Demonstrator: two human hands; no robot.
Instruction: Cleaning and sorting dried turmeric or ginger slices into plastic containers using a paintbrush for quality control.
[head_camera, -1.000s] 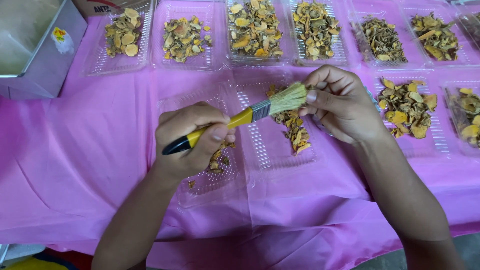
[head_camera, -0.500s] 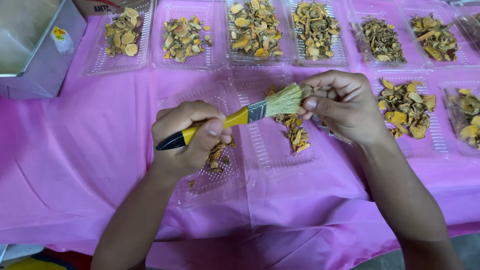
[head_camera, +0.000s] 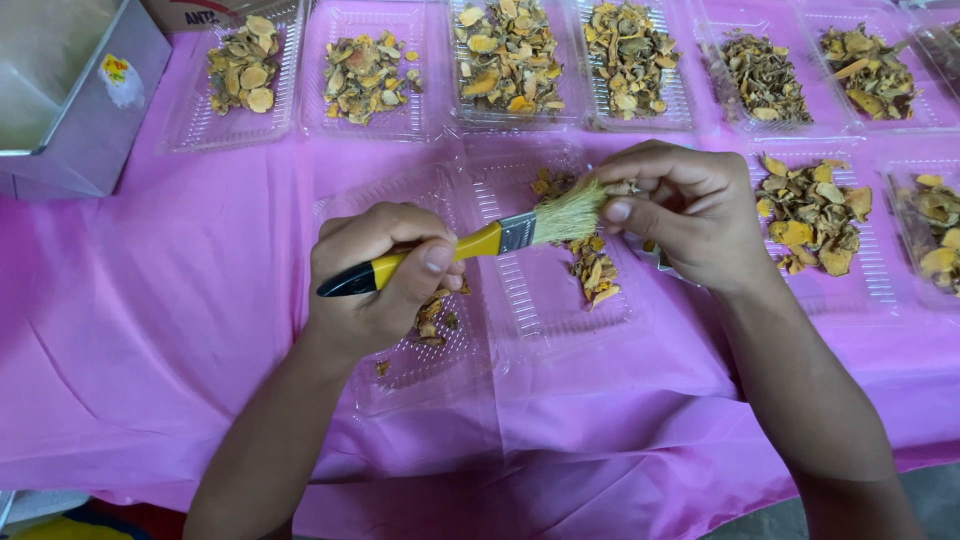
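My left hand (head_camera: 380, 280) is closed around a paintbrush (head_camera: 470, 245), thumb pressed on the yellow part of the handle, the black end sticking out to the left. The pale bristles point right and touch the fingertips of my right hand (head_camera: 680, 215). That hand is curled shut, pinching something small at the bristle tips; I cannot tell what it is.

Both hands hover over an open clear plastic clamshell box (head_camera: 520, 300) lying on the pink tablecloth (head_camera: 150, 330). A small heap of yellow-orange dried slices (head_camera: 590, 265) lies in its right half, just under the brush, and a few scraps (head_camera: 435, 315) sit in the left half below my left hand.

Along the far edge runs a row of trays (head_camera: 360, 70) filled with similar dried pieces, with more trays (head_camera: 815, 215) at the right. A grey metal box (head_camera: 75, 100) stands at far left.
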